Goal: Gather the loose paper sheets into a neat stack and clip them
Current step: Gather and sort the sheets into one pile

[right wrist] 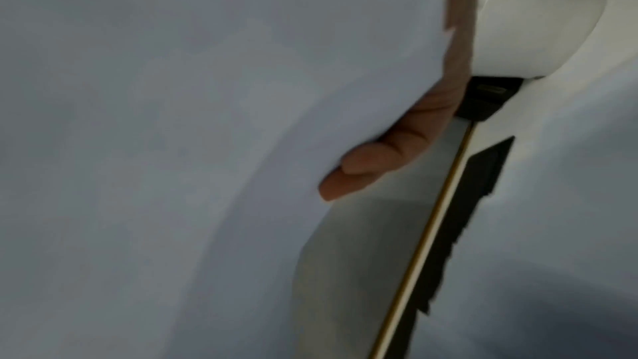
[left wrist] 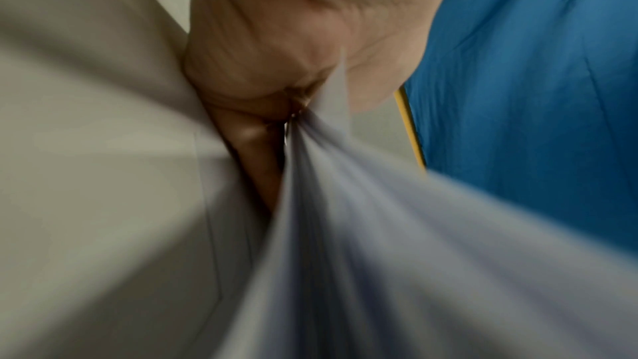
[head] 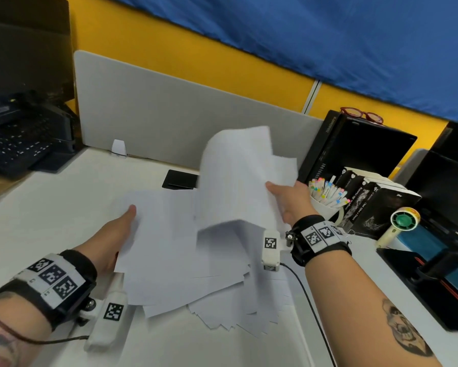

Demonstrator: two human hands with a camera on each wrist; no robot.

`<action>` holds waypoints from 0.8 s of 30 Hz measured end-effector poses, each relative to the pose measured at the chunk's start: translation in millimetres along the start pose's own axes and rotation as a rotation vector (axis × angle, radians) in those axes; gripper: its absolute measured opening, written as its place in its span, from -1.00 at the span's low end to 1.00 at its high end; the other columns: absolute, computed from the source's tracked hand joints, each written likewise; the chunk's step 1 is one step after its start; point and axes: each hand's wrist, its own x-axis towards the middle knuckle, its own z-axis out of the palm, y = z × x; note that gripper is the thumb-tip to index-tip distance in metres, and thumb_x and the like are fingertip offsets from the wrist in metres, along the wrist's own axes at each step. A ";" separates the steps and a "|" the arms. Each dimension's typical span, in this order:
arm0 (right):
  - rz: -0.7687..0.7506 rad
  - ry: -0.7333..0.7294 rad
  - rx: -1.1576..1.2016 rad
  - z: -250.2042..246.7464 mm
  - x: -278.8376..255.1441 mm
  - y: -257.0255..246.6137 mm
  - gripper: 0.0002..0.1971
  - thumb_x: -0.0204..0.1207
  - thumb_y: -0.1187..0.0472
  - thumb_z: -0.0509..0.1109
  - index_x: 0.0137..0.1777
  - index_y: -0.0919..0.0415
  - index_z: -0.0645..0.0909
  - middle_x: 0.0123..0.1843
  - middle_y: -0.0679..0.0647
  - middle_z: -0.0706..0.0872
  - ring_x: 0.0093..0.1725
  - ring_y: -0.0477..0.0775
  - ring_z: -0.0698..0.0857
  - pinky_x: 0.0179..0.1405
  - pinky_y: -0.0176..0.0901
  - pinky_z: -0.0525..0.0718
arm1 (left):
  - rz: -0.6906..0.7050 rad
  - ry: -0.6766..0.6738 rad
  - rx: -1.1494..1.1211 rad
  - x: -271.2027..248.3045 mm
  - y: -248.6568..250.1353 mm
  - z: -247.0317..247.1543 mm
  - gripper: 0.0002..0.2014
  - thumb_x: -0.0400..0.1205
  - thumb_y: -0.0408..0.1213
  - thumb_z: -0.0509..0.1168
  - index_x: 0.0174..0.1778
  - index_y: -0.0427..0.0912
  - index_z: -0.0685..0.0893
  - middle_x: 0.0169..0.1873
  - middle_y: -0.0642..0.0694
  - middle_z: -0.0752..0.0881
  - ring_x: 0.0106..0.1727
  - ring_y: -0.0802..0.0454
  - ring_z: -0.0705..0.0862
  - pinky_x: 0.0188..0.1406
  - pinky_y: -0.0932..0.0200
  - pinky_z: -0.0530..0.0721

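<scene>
- Office cubicle: white counter [head: 63,213], grey fabric divider panel [head: 169,115] behind, yellow wall and blue cloth above.
- Loose white paper sheets [head: 190,260] lie fanned across the counter between both hands, corners splayed toward the person; not squared at all.
- Left hand [head: 111,239] grip: thumb on top, fingers under the left edge of the pile; the left wrist view shows sheets pinched between thumb and fingers [left wrist: 262,152].
- Right hand [head: 288,200] grip: closed on a raised bundle of sheets [head: 235,176] by its right edge; the bundle bows over and droops left of that grip.
- Handling, my read: light, floppy, slick sheet-on-sheet. A one-edge hold lets them sag and slide out. Better to hold both long edges, stand the pile upright and tap it on the counter.
- Thin edges crease easily; don't squeeze hard.
- Flat black object [head: 180,179] lies beyond the pile, past both grips; possibly the clip, can't confirm.
- Task is early: gathering only, nothing clipped.
</scene>
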 end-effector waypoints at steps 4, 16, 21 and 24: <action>0.104 -0.138 -0.241 5.3 -9.8 32.8 -0.57 0.51 0.32 0.58 0.34 0.43 0.61 0.21 0.20 0.77 -0.04 0.18 0.78 -0.03 -0.07 0.73 | 0.033 -0.069 -0.089 -15.3 6.1 4.7 -0.48 0.68 0.40 0.04 0.13 0.03 0.62 0.00 -0.17 0.76 -0.02 -0.23 0.75 -0.16 -0.04 0.67; 0.160 -0.358 -0.827 24.0 -39.5 55.8 -0.48 0.77 -0.10 0.05 0.42 0.30 0.52 0.18 0.15 0.68 0.07 0.20 0.66 -0.08 -0.11 0.61 | 0.043 -0.161 0.095 3.0 -6.1 -3.6 -0.68 0.57 -0.45 0.49 0.25 -0.40 0.75 0.11 -0.42 0.83 0.07 -0.42 0.81 0.27 -0.35 0.71; 0.037 -0.231 -0.697 17.9 -27.3 50.8 -0.68 0.81 0.00 0.07 0.18 0.21 0.54 0.09 0.19 0.62 0.01 0.13 0.55 -0.25 -0.14 0.53 | 0.077 -0.233 0.121 9.9 -7.0 -7.1 -0.47 0.29 -0.40 0.68 0.21 -0.32 0.77 0.05 -0.29 0.88 0.03 -0.33 0.86 0.10 -0.13 0.76; 0.194 -0.376 -0.545 17.9 -31.8 48.5 -0.69 0.77 -0.01 0.21 0.32 0.18 0.55 0.13 0.15 0.73 0.08 0.22 0.72 -0.18 -0.11 0.68 | 0.093 -0.296 0.043 5.1 -5.8 -5.8 -0.47 0.34 -0.18 0.71 0.22 -0.22 0.80 0.05 -0.25 0.89 0.02 -0.25 0.88 0.13 -0.11 0.77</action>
